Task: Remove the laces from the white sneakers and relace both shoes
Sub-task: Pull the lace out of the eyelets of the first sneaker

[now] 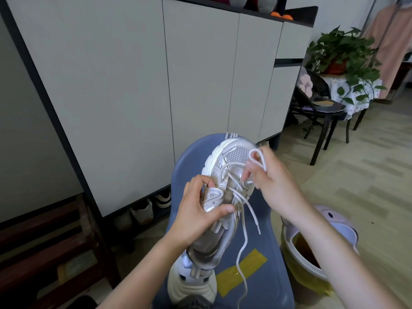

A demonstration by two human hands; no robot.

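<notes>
A white and silver sneaker (229,166) is held up over a blue chair seat (263,248), toe pointing away. My left hand (198,212) grips its side near the tongue, thumb across the upper. My right hand (272,179) pinches a loop of the white lace (256,158) pulled out near the toe. The lace is loose across the eyelets, and two ends (244,246) hang down over the seat. The second sneaker (191,284) lies on the chair below the first, partly hidden by it.
Yellow tape (242,273) is stuck on the seat. A bin with a yellow liner and pale lid (312,253) stands at the right. Grey cabinet doors (178,85) rise behind, shoes under them. A dark chair (321,112) and potted plant (341,54) are far right.
</notes>
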